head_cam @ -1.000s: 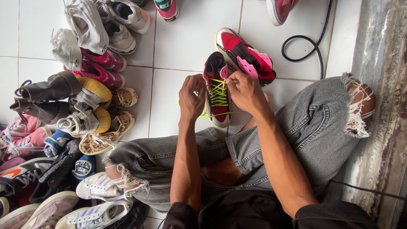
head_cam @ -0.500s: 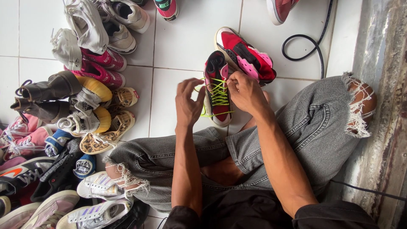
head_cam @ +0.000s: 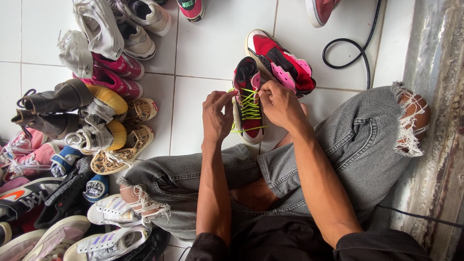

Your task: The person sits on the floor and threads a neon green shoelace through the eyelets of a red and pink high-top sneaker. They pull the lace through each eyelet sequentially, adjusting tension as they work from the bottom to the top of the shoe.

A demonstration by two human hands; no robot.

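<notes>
The red shoe (head_cam: pixel 247 104) stands on the white floor (head_cam: pixel 212 53) before the crossed legs. The left hand (head_cam: pixel 216 116) pinches the yellow-green lace (head_cam: pixel 250 104); the right hand (head_cam: pixel 280 104) seems closed on the lace too. Both ends need even, gentle tension.

Grey ripped jeans (head_cam: pixel 338 145) — frayed knees — black rolled sleeves (head_cam: pixel 212 249), bare forearms.
</notes>
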